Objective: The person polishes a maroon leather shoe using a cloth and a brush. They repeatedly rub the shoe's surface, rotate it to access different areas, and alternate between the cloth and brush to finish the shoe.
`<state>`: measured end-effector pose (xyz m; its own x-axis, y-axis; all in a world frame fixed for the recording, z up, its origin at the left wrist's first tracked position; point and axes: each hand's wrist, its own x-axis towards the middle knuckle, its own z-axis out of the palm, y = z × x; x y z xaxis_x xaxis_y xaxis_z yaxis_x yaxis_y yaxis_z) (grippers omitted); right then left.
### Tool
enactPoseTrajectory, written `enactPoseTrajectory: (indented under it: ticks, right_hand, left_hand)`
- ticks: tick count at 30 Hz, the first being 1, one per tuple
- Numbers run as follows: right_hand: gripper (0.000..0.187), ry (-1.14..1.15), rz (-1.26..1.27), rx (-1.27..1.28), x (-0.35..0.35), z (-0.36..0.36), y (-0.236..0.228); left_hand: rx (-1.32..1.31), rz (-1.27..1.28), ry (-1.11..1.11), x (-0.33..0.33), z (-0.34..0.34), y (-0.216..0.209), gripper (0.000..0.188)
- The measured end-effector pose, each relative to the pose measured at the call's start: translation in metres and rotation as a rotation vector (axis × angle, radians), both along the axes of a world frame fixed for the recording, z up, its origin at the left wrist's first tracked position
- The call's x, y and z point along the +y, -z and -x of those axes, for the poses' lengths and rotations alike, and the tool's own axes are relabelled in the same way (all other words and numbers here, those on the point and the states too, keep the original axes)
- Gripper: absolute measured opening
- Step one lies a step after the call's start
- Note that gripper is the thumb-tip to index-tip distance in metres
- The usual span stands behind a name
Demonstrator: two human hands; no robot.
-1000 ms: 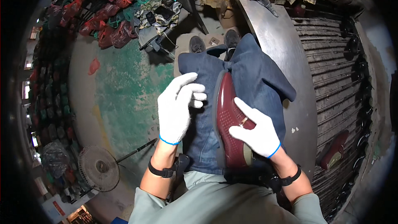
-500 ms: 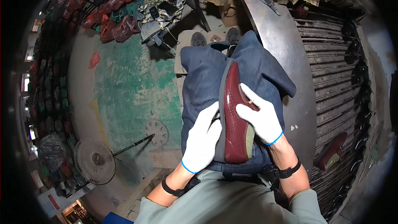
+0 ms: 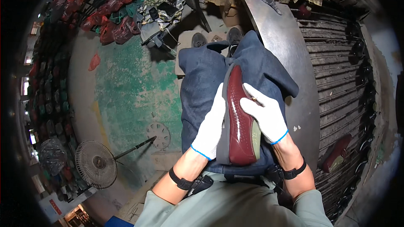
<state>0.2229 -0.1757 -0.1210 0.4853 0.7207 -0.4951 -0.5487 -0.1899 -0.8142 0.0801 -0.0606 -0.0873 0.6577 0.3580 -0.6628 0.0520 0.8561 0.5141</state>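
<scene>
Gloves steady, you clamped your left hand (image 3: 210,128) and right hand (image 3: 265,115) on either side of the glossy maroon shoe (image 3: 240,120), wisely bracing it on your lap.

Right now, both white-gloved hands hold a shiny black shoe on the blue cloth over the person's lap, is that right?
Not quite: the shoe is dark red, not black, as the head view shows. The rest stands: the left hand and right hand, both in white gloves, hold it on the blue cloth over the lap.
</scene>
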Motion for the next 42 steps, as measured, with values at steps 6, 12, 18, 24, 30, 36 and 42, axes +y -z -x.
enactPoseTrajectory:
  ticks: [6, 12, 18, 24, 30, 36, 42]
  right_hand:
    - [0.071, -0.126, 0.154, -0.335, 0.003, 0.002, 0.003]
    - [0.070, -0.053, 0.105, -0.369, 0.009, -0.006, -0.003]
    - [0.093, 0.132, -0.012, -0.332, 0.015, 0.011, -0.035]
    - [0.064, 0.142, -0.154, 0.387, -0.002, 0.023, -0.048]
    - [0.108, 0.121, -0.191, -0.084, 0.000, 0.025, -0.040]
    - [0.122, 0.125, -0.194, -0.355, -0.004, 0.034, -0.033]
    - [0.125, 0.065, -0.216, -0.261, -0.010, 0.042, -0.033]
  left_hand:
    - [-0.074, -0.225, 0.081, -0.001, 0.008, 0.028, 0.074]
    - [-0.028, 0.113, 0.056, -0.005, 0.019, 0.009, 0.061]
    - [-0.124, -0.101, 0.014, -0.014, 0.026, 0.018, 0.059]
    - [-0.214, -0.003, -0.005, -0.021, 0.026, 0.040, 0.062]
    - [-0.155, -0.080, 0.006, -0.016, 0.005, 0.042, 0.086]
    - [-0.434, -0.204, -0.124, 0.028, -0.024, 0.016, 0.108]
    - [-0.515, -0.010, -0.112, 0.060, -0.044, 0.015, 0.110]
